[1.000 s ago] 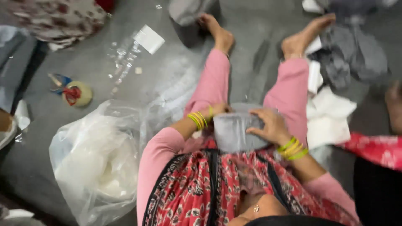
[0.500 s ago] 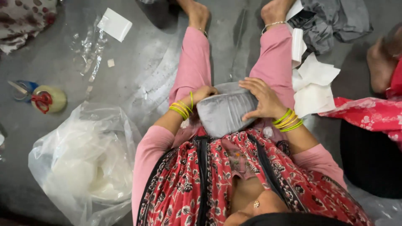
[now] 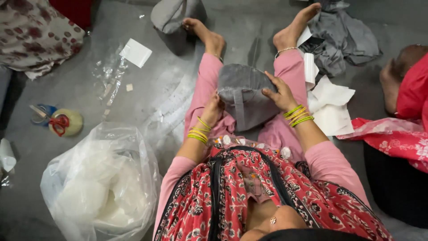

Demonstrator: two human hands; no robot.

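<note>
Hands are seen over the lap, between the outstretched legs in pink trousers; the grey fabric piece is held up there above the knees; the left hand is closed on its lower left edge, fingers hidden behind the cloth; the right hand is laid on its right side, fingers partly spread and pressed on the fabric; a clear plastic bag of white material is seen on the grey floor at the left; red-handled scissors lie farther left; white paper sheets are placed just right of the right leg.
</note>
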